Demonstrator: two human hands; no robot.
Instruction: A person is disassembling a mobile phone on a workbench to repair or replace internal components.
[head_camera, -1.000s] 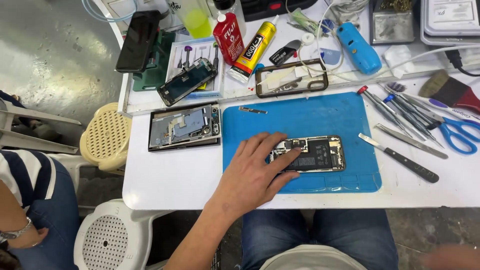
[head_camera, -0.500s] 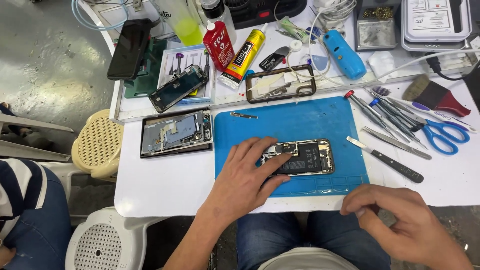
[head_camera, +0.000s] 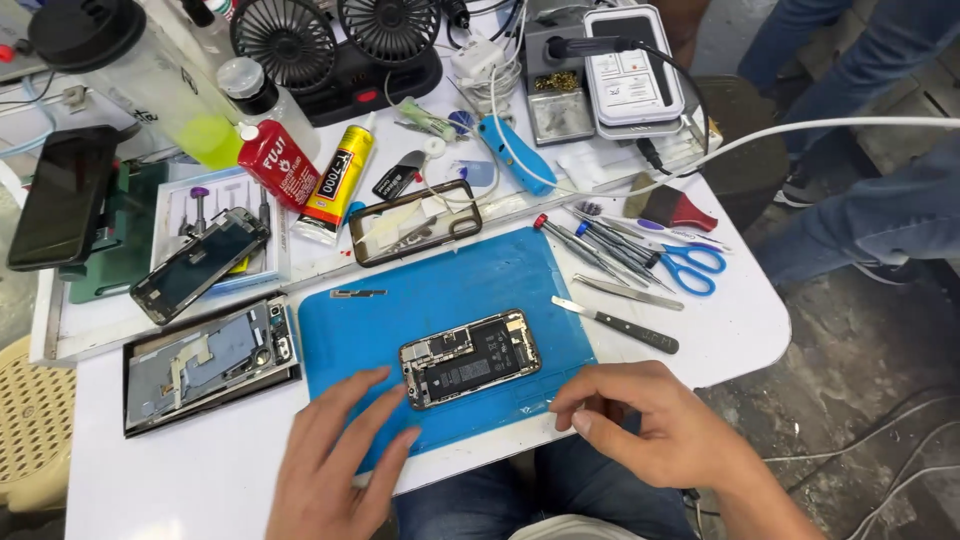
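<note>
An opened phone with its battery and boards showing lies tilted in the middle of a blue work mat. My left hand rests on the mat's front left part with fingers spread; its fingertips sit just left of the phone and hold nothing. My right hand is at the mat's front right corner, fingers curled together with the tips pressed near the mat's edge. I see nothing between those fingers. A small dark strip lies on the mat's far left.
Another opened phone body and a loose screen lie at left. Screwdrivers, tweezers, a black-handled blade and blue scissors lie right of the mat. A red bottle, yellow glue tube and fans stand behind. Another person's legs are at right.
My left hand has slid off the phone onto the mat beside it. My right hand has come up from below to the mat's front right corner.
</note>
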